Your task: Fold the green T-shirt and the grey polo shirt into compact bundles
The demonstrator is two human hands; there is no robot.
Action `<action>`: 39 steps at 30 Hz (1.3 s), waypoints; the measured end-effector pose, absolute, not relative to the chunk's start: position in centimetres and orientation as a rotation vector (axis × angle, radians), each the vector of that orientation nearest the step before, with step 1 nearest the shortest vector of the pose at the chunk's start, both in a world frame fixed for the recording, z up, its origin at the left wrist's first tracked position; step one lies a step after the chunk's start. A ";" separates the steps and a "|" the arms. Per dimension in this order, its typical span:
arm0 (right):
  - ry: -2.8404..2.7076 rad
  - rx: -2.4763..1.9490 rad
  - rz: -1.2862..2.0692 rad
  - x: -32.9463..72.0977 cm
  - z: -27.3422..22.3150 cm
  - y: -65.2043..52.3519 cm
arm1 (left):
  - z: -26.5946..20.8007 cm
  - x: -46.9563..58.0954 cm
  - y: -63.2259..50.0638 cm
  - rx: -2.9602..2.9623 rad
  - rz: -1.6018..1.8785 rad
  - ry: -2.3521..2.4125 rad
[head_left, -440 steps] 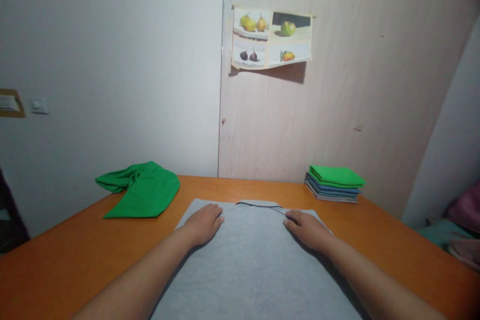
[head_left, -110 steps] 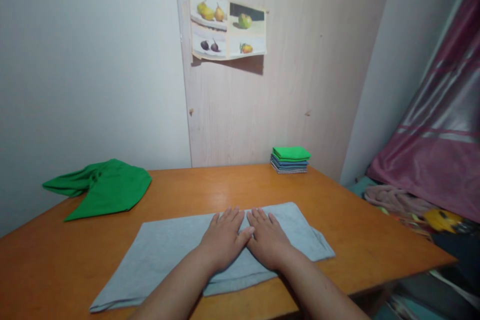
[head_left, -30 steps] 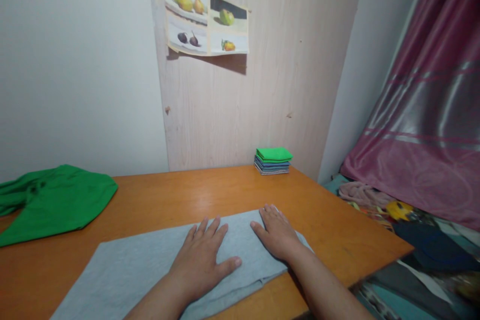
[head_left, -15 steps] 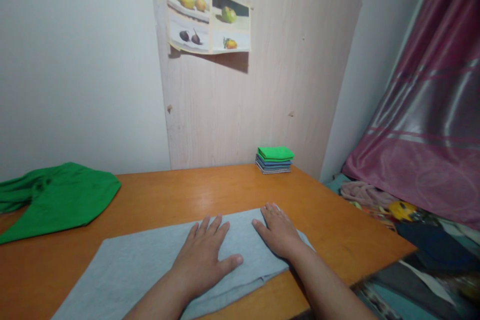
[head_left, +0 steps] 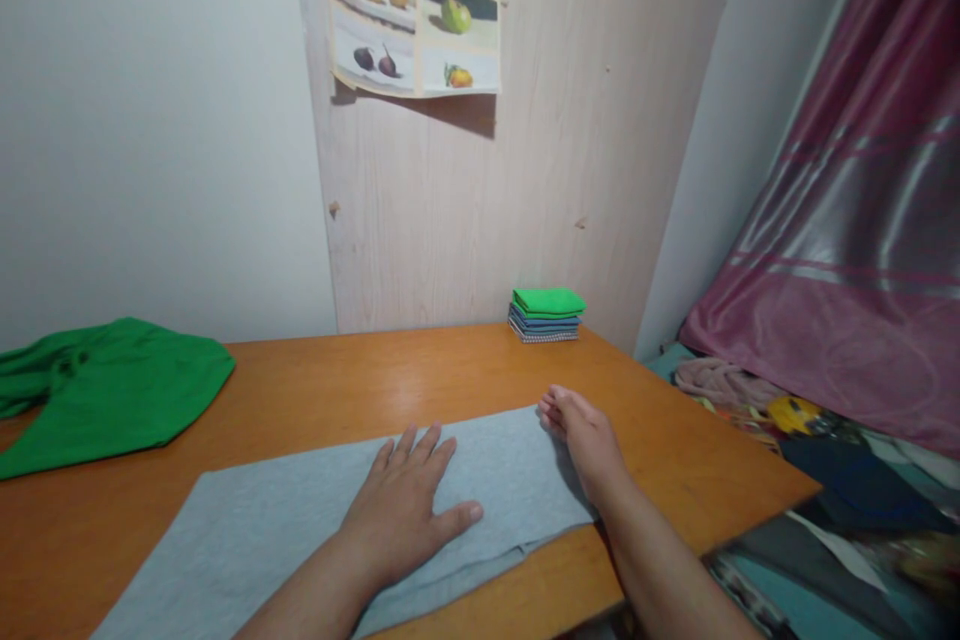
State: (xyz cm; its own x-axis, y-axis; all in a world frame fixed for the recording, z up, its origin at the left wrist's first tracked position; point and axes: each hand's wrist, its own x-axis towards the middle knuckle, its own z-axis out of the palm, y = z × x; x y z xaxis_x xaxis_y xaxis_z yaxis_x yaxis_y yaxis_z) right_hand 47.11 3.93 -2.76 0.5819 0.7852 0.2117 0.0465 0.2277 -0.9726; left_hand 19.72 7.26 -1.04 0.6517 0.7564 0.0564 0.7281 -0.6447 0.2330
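Observation:
A light grey cloth (head_left: 277,510), perhaps a folded garment, lies spread across the near part of the table. My left hand (head_left: 405,510) rests flat on its middle, fingers and thumb spread. At the cloth's far right corner, my right hand (head_left: 585,440) is turned on its side with its fingers curled together at the edge. The thumb lies on top, and the fingertips are partly hidden. Along the near side, the cloth shows layered edges with a small crease.
The orange-brown wooden table (head_left: 375,375) meets the wall at the back. A crumpled green garment (head_left: 142,385) lies at the left. A stack of folded cloths (head_left: 546,314), green on top, stands at the back right. Beyond the right edge are piled clothes (head_left: 862,480) and a pink curtain (head_left: 840,320).
My right hand has gone from lying flat on the cloth to a sideways, curled pose at its far right corner. My left hand stays flat in place. The view has shifted slightly.

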 end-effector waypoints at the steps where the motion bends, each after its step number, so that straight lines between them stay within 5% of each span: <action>1: -0.846 -1.279 0.632 47.1 -3.0 4.1 | -1.0 19.7 7.3 2.678 0.225 1.219; 16: -0.634 -1.286 0.482 48.3 -2.0 3.1 | -0.9 19.8 7.4 2.684 0.223 1.213; 26: -1.863 -1.975 0.255 41.7 -2.6 -1.7 | -1.3 19.8 7.5 2.712 0.232 1.220; 39: -1.833 -2.205 0.247 43.0 -2.1 -2.1 | -0.9 19.8 7.5 2.718 0.208 1.224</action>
